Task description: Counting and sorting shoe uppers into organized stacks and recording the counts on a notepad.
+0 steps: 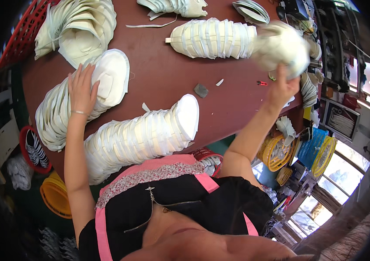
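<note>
My left hand lies with fingers outstretched on a long stack of cream, pale-edged oval padded pieces at the left of the table. Nothing is gripped in it; its fingertips rest near the stack's end piece. At the far right, my raised right hand grips a rounded cream padded piece, smeared by motion. Behind that piece, another stack of the same kind lies across the table, its right end partly hidden. A third stack lies along the near edge, close to my body.
On the brown table are a grey lump, small red snips and white scraps. More stacked pieces sit at the far left, beside a red basket. Yellow baskets stand off the table's right side.
</note>
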